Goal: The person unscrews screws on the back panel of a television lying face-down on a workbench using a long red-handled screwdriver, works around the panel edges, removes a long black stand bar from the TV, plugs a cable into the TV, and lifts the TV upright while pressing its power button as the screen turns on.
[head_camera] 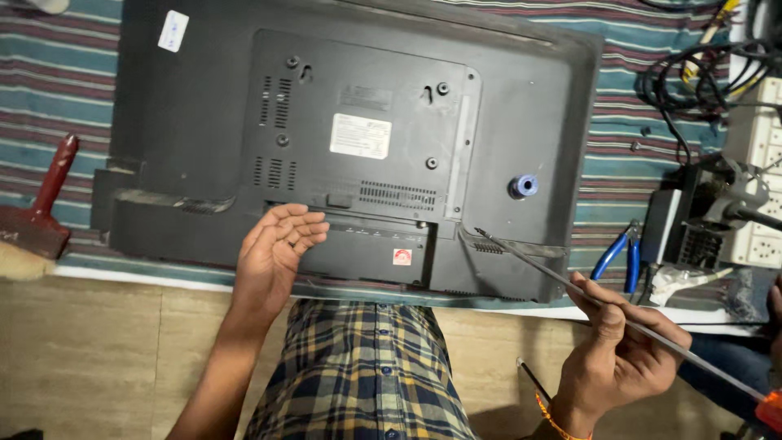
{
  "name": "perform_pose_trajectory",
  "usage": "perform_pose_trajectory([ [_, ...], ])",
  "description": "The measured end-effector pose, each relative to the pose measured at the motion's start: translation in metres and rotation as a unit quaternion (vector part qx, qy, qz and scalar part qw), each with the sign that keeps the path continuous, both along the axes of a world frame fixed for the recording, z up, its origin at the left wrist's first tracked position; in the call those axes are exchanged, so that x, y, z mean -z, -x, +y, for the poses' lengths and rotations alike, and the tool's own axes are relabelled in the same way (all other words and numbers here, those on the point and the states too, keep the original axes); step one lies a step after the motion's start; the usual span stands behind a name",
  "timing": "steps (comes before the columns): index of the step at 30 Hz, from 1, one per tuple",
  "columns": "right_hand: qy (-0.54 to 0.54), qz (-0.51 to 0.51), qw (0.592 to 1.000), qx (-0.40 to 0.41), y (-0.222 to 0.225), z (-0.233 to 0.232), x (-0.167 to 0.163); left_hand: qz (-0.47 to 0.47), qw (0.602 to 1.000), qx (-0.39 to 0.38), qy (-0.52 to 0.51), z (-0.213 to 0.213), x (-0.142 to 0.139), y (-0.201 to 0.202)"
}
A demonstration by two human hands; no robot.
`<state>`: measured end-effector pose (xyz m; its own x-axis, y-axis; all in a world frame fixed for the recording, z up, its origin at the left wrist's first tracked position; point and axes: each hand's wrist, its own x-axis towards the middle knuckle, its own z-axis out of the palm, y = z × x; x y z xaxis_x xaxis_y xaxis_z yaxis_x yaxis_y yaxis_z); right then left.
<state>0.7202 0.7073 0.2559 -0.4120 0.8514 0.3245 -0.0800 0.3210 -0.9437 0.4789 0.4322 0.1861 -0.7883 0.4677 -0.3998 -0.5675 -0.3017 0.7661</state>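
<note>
A flat television point(204, 122) lies face down on a striped cloth, its black back cover up, with a white label in the middle. My left hand point(273, 244) rests on the cover's lower edge, fingers curled and apart, holding nothing. My right hand point(619, 346) grips the long thin shaft of a screwdriver point(529, 257) with an orange handle at the far right. The screwdriver's tip touches the back cover near its lower right corner. A small blue ring-shaped part point(524, 186) sits on the cover above the tip.
Blue-handled pliers point(621, 257) lie on the cloth right of the television. A white power strip point(762, 171) with black cables and a plugged adapter stands at the far right. A dark red brush handle point(49, 195) lies at the left. A checked shirt point(358, 375) fills the bottom middle.
</note>
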Motion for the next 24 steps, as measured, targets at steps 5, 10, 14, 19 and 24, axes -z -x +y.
perform_pose_trajectory([
  [5,-0.008,-0.019,0.999,-0.036,0.007,-0.008,0.003,0.019,0.999,-0.042,0.019,-0.023,-0.012,0.005],
  [10,-0.008,-0.011,0.997,-0.071,0.019,-0.015,0.009,0.012,0.993,-0.116,0.023,-0.048,-0.01,0.011],
  [14,-0.004,-0.028,0.996,-0.081,0.03,-0.021,0.007,0.029,0.982,-0.184,0.005,-0.063,-0.002,0.011],
  [19,-0.017,-0.036,0.994,-0.101,0.043,-0.026,0.003,0.034,0.976,-0.215,-0.025,-0.067,0.004,0.005],
  [24,-0.013,-0.04,0.992,-0.12,0.051,-0.027,0.003,0.038,0.975,-0.215,-0.038,-0.069,-0.003,0.0],
])
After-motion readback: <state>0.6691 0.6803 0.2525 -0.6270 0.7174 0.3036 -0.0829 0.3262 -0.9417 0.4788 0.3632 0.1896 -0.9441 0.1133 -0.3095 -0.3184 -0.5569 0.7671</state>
